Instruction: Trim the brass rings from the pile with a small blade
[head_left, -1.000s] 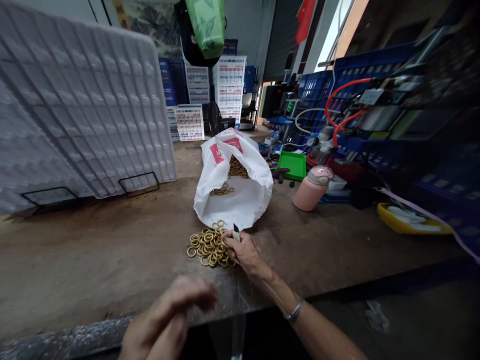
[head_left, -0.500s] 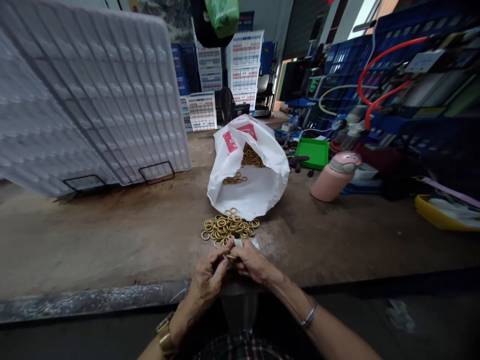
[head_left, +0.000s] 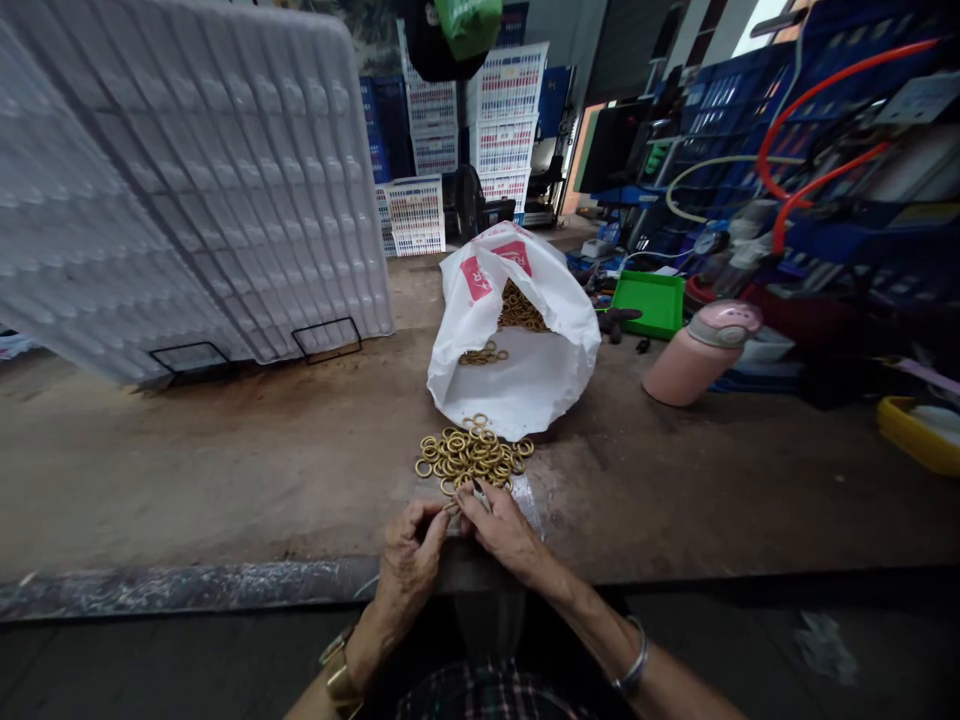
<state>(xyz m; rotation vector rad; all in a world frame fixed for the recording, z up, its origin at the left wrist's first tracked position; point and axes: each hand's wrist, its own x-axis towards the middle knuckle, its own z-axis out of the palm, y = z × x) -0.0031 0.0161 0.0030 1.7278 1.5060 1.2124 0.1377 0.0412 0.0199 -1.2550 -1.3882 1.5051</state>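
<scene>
My left hand [head_left: 409, 555] pinches a brass-coloured ring [head_left: 451, 507] between thumb and fingers, just above the table's front edge. Close against it, my right hand [head_left: 506, 532] is closed around a small pale tool with a dark end [head_left: 478, 487]; most of that tool is hidden by the fingers. The fingertips of both hands nearly meet at the ring. Just beyond them lies a loose pile of similar rings [head_left: 474, 455]. Behind the pile a white plastic bag [head_left: 517, 385] lies with its mouth towards me, more rings inside.
White ribbed plastic trays [head_left: 225, 190] stand upright on the left, with black wire stands [head_left: 326, 340] at their foot. To the right are a pink bottle [head_left: 694, 355], a green tray [head_left: 651, 303] and a yellow tray [head_left: 919, 435]. White crates [head_left: 506, 130] are stacked behind.
The view has turned slightly left, so things appear shifted right. The hands have drawn slightly apart, and the pale tool, upright before, now shows less between the right fingers.
</scene>
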